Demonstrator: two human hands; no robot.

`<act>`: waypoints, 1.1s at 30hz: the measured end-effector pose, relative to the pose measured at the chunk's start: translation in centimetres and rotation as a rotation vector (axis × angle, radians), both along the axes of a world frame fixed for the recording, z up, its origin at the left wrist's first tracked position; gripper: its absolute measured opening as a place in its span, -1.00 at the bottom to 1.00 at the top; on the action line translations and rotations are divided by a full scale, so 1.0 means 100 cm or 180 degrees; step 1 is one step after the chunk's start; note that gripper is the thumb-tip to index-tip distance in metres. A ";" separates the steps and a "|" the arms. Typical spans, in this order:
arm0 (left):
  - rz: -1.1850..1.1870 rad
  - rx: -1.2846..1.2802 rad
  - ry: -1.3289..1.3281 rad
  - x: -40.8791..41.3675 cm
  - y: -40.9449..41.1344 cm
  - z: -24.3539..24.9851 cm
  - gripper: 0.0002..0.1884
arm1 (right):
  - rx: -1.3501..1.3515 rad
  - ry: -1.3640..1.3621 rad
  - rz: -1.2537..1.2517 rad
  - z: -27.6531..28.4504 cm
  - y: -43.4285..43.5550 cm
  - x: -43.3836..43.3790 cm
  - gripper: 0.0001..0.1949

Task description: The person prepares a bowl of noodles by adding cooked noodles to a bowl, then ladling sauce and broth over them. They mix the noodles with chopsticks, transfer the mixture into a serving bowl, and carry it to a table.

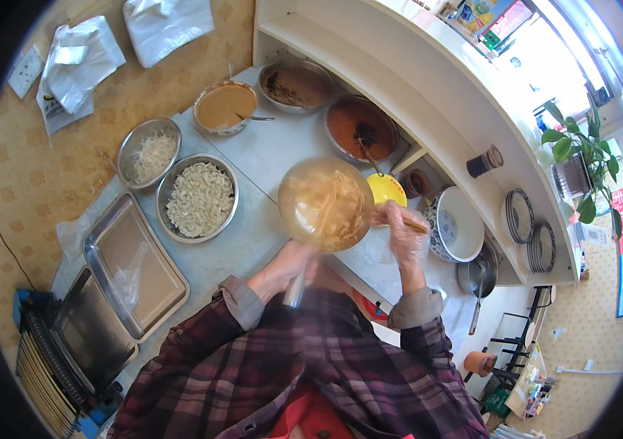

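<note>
Held up in front of me is a round metal pan (298, 211), blurred by motion, with pale noodle-like strips in a brownish coating (339, 200) inside. My left hand (287, 269) grips its metal handle (294, 291). At the pan's right edge, my right hand (409, 241), in a clear plastic glove, is closed on wooden chopsticks (416, 225); their far ends are hidden or blurred at the pan. Just behind the right hand sits a yellow bowl (385, 191), partly covered by the pan.
Left stand steel bowls of chopped pale pieces (200, 198) and white shreds (155, 156), plus metal trays (141, 263). Behind are bowls of tan sauce (226, 107), brown sauce (303, 85) and red sauce (358, 123). A patterned bowl (457, 225) and saucepan (479, 269) stand right, below a shelf (427, 104).
</note>
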State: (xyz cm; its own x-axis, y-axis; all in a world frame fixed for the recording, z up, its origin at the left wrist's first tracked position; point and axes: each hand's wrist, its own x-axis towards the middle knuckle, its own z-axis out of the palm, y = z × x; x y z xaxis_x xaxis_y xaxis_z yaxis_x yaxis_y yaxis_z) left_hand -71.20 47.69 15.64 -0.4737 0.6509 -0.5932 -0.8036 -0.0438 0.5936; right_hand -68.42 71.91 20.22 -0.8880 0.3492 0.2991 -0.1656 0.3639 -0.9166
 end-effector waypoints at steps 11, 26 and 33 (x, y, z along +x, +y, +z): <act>-0.0252 -0.0099 0.0039 0.002 0.009 -0.005 -0.77 | 0.0588 -0.0149 0.0023 0.004 -0.009 0.008 -0.77; -0.0182 -0.0120 0.0017 0.006 0.007 0.006 -0.76 | 0.0331 -0.0101 -0.0266 -0.004 0.013 0.029 -0.66; -0.0511 -0.0028 -0.0043 -0.001 -0.012 0.014 -0.82 | -0.0760 -0.0295 -0.0001 0.050 0.058 -0.022 -0.68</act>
State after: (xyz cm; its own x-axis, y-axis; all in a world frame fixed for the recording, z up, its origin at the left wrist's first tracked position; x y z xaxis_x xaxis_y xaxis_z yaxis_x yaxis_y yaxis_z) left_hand -71.33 46.49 17.03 -0.3560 0.7123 -0.6049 -0.8077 0.0910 0.5825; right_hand -70.62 77.70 25.23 -0.9077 0.4004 0.1253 -0.0767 0.1353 -0.9878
